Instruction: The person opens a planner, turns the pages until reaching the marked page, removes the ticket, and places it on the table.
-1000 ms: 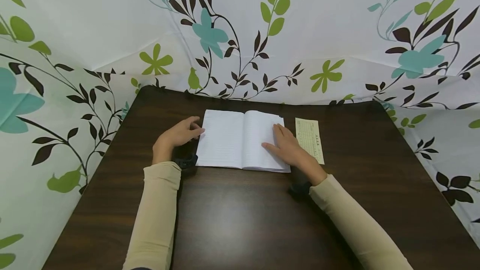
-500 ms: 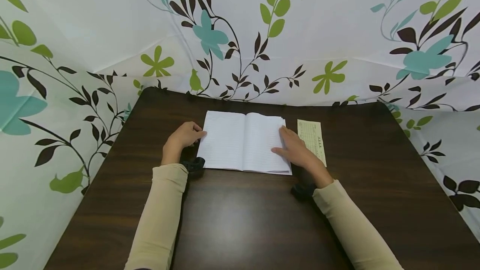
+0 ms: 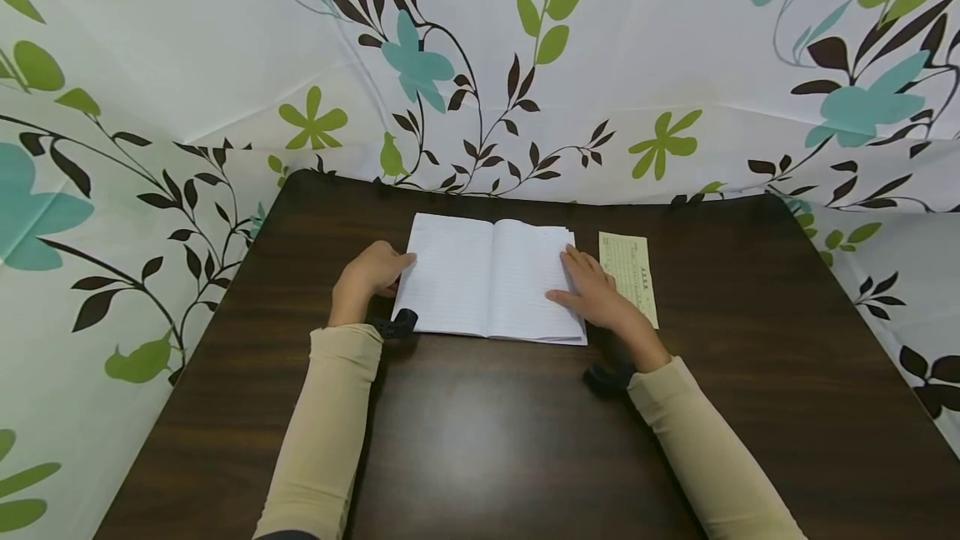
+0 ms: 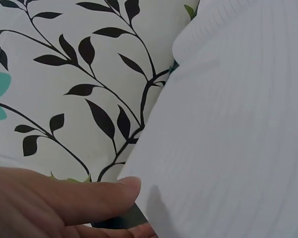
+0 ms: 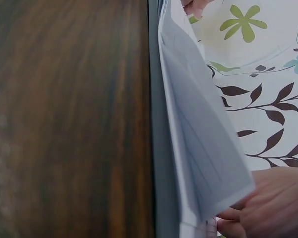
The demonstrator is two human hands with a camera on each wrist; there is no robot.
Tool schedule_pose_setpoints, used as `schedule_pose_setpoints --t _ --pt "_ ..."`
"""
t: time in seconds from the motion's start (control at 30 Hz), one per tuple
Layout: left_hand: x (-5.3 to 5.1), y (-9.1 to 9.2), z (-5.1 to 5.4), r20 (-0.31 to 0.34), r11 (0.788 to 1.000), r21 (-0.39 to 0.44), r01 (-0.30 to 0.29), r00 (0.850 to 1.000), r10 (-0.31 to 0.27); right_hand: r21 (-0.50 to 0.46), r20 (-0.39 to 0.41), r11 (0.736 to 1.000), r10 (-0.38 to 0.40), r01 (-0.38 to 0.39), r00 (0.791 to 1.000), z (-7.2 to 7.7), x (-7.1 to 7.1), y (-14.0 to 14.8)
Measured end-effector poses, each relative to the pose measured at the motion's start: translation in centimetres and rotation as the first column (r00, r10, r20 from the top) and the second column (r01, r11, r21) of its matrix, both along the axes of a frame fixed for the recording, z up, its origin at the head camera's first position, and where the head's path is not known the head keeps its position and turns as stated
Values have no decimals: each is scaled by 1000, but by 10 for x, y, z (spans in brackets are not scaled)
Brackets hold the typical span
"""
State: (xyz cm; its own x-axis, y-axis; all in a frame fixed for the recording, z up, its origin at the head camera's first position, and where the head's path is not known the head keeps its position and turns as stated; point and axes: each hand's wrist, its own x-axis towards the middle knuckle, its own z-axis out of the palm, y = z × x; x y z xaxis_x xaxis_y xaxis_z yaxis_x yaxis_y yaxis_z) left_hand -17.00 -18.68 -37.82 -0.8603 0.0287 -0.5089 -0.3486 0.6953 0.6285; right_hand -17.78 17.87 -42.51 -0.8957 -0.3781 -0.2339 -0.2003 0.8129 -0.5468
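Note:
An open notebook (image 3: pixel 453 273) with white lined pages lies on the dark table. At its left edge my left hand (image 3: pixel 369 273) pinches the paper, thumb on top and fingers underneath. The left wrist view shows that thumb (image 4: pixel 104 198) at the border of a page (image 4: pixel 228 129). My right hand (image 3: pixel 600 294) rests on the right page near its outer edge, fingers extended and thumb spread over the paper. In the right wrist view, loose page ends (image 5: pixel 208 144) stand up from the notebook and partly hide the right hand (image 5: pixel 275 206).
A yellow slip of paper (image 3: pixel 630 273) with printed text lies right of the notebook, partly behind the right hand. Dark wood table (image 3: pixel 480 440) extends toward the person. Patterned white cloth (image 3: pixel 247 40) hangs behind and beside the table.
My left hand has moved right and taken hold of the notebook's left edge. My right hand has shifted slightly right, toward the right page's outer edge.

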Motion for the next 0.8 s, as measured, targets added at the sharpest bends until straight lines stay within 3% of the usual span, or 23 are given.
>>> schedule_pose_setpoints --t 0.13,0.4,0.5,0.8 --pt "1 -1 0 -12 1000 7 -13 1000 13 -11 -6 1000 5 -5 1000 0 0 0" --pt "2 3 10 18 998 43 -37 999 36 -3 -1 1000 0 0 1000 2 0 0" --pt "3 5 13 3 997 59 -56 998 56 7 3 1000 -10 10 1000 2 -2 0" --pt "2 6 10 40 998 63 -20 999 18 13 16 1000 -12 11 1000 -1 -2 0"
